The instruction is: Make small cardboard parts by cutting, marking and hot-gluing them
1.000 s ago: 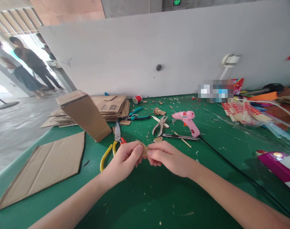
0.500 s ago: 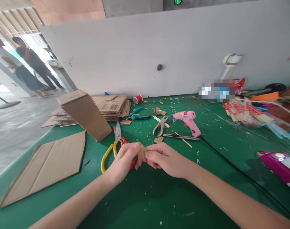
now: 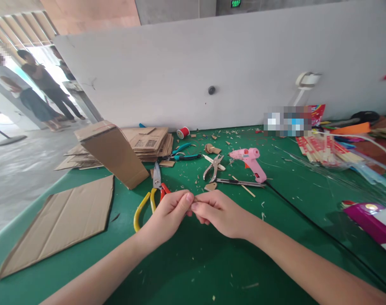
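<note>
My left hand and my right hand meet fingertip to fingertip above the green table. Both are closed in a pinch on a small cardboard piece, mostly hidden by the fingers now. Just beyond my left hand lie metal shears with yellow loop handles; a red handle beside them is partly covered by that hand. Ahead of my right hand are a small cardboard tag with a hole, a utility knife and a silver hole-punch plier.
A cardboard box leans at the left, near a flat cardboard sheet and stacked cardboard. Further right lie a pink glue gun with a black cord and a purple device. A white partition rises behind. People stand far left.
My fingers have closed together over the cardboard piece, which showed between them before and is now nearly out of sight. My left fingertips have moved slightly right, towards my right hand.
</note>
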{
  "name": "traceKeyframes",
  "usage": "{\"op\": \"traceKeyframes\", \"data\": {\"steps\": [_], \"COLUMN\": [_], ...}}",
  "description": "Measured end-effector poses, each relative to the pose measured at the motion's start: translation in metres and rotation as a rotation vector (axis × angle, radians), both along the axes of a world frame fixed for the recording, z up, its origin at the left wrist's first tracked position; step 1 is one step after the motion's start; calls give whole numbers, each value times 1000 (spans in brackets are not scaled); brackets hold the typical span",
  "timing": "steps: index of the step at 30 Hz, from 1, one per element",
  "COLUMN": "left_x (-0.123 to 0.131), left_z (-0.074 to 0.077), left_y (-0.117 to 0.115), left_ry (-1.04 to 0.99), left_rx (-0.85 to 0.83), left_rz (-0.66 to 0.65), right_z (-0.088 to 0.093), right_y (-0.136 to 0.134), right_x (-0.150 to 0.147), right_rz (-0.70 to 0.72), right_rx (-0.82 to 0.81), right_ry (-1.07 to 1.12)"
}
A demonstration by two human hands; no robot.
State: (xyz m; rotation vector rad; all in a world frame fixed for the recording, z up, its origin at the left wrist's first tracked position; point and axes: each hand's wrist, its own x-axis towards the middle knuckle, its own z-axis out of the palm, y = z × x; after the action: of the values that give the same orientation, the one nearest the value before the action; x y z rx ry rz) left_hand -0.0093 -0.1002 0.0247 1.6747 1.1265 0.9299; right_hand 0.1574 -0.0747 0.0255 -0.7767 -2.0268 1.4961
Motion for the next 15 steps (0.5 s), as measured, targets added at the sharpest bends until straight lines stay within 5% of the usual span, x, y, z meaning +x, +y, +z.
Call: {"op": "traceKeyframes", "data": {"steps": [6,9,11,15], "left_x": [1,-3,-8,-18], "left_z": [0,-2,-1,7], "left_y": [-1,5,11,21], "left_ry": [37,-39,-98,-79], "left_rx": [45,62,70,122], "left_rz": [96,244,355,457], "right_z": [0,-3,-5,-8], "right_y": [3,6,6,-1], "right_x": [0,1,0,-13], "right_rz": [62,-7,-95,-88], "right_rx": [-11,-23,135,757], "right_ry": [29,7,-119,-409]}}
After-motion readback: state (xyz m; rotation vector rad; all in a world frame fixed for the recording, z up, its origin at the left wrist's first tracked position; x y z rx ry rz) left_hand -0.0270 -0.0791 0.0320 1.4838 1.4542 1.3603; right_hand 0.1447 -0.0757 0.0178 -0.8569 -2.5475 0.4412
